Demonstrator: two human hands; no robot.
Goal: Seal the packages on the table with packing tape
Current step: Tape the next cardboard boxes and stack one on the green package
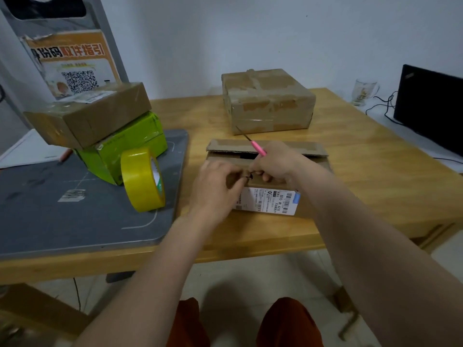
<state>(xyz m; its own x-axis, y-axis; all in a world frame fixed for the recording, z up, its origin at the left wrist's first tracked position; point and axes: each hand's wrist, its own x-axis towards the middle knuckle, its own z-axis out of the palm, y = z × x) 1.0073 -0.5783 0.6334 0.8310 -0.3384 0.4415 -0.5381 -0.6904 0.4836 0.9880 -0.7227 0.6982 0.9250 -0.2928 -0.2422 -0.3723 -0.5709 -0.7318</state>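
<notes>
A brown cardboard box [310, 166] with a white shipping label [273, 200] lies in front of me on the wooden table [375, 176], its far flap raised and a gap showing at the top. My right hand [275, 161] grips a pink-handled knife [258, 146] whose thin blade points up and away. My left hand [216, 187] pinches something small and dark at the box top, fingertips touching the right hand's. A yellow roll of packing tape [141, 179] stands on edge to the left.
A taped brown box [268, 101] sits at the back. On a grey mat [75, 209] at left, a brown box [92, 113] rests on a green box [130, 144]. A black monitor [431, 106], cables and a glass mug [363, 92] stand at far right.
</notes>
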